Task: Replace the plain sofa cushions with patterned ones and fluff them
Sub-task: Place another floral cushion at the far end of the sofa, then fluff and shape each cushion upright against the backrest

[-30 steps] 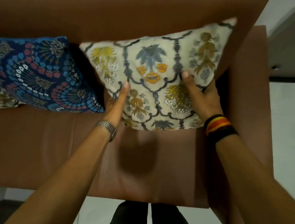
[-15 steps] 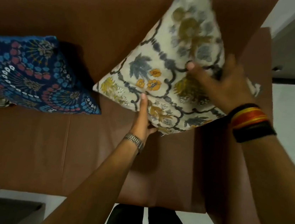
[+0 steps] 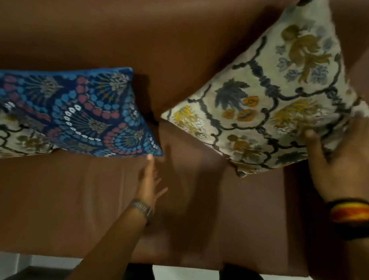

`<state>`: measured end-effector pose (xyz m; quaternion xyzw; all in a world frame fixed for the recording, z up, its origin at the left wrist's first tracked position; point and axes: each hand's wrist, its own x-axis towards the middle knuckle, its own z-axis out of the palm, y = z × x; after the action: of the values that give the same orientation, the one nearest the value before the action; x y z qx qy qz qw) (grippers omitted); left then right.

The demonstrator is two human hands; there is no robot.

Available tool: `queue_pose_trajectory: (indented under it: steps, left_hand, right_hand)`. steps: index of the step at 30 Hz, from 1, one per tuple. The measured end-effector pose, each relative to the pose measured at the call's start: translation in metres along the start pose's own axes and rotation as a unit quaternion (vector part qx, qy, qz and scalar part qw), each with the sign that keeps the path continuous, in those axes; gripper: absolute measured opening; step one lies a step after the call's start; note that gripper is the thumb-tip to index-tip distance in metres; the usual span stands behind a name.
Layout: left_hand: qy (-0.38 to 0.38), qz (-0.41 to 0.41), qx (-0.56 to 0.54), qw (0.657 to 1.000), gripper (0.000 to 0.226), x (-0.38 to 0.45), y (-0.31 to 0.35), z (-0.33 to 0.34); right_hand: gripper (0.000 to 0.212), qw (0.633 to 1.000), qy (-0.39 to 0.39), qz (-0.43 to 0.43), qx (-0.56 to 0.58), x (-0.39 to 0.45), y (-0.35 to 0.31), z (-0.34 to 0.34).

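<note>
Item: cream cushion (image 3: 276,100), floral print. Now stands on a corner, diamond-wise, against the sofa (image 3: 79,196) back at the arm end; a second ago it lay flatter and squarer against the back. Its lower corner sits on or just above the seat; contact cannot be told.

Right hand (image 3: 343,164): spread flat against the cushion's right corner, thumb on the face, fingers wide; it presses or props, with no closed grip visible.

Left hand (image 3: 150,184): has left the cushion's lower edge, where it gripped half a second ago. Now open and empty, fingers loosely splayed, fingertip just at the near corner of the blue cushion (image 3: 71,109).

Blue cushion: on the seat against the back, to the left of the left fingers. A second cream cushion (image 3: 0,133) lies partly under it, further left.

Plain cushions: none in view.

Assessment: swap appears complete; fluffing of the cream cushion likely near done, the blue one probably next.
</note>
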<state>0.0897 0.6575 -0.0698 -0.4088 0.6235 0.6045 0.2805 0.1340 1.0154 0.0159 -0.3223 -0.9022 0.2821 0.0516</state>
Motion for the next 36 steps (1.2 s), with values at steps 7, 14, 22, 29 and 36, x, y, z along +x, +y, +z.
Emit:
queue_pose_trajectory:
  steps: [7, 14, 22, 29, 36]
  left_hand:
    - [0.128, 0.18, 0.103, 0.97, 0.121, 0.053, 0.082, -0.208]
    - [0.022, 0.177, 0.206, 0.962, 0.147, 0.125, 0.16, -0.267]
    - [-0.147, 0.062, 0.021, 0.987, 0.111, 0.098, 0.107, -0.235]
    - [-0.162, 0.025, -0.062, 0.984, 0.112, 0.096, 0.101, -0.194]
    - [-0.155, 0.039, -0.066, 0.985, 0.13, 0.093, 0.099, -0.15]
  right_hand:
    - [0.08, 0.943, -0.299, 0.044, 0.141, -0.121, -0.177, 0.178]
    - [0.083, 0.925, -0.202, 0.134, 0.291, -0.115, -0.32, 0.289]
    - [0.061, 0.977, -0.116, -0.056, 0.168, -0.086, -0.361, 0.239]
    - [0.067, 0.978, -0.14, -0.096, 0.123, -0.072, -0.358, 0.208]
    - [0.063, 0.977, -0.148, -0.085, 0.13, -0.051, -0.33, 0.194]
